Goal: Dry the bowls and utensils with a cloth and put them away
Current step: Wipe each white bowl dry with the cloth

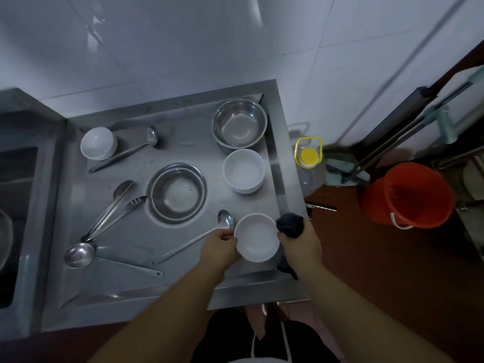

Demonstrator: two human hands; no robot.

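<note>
a: where's the bowl [256, 238]?

b: at the near right corner of the steel counter [125, 289], between both hands. the left hand [221, 246] grips its left rim; the right hand [301, 243] is bunched round a dark cloth [290, 225] just beside the right rim.

a: how will it handle?

b: looks like ceramic, so stiff, breakable, probably slick if wet. i'd pinch the rim firmly, thumb inside, and wipe with the soft cloth. the ladle [207, 238] lies just beside the left hand.

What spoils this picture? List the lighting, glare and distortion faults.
Head view: dim, bluish light overall; soft glare streaks on the tiled wall; wide-angle bending curves the counter edges; the white bowl between left hand and right hand, which grips the dark cloth, looks slightly soft.
</note>
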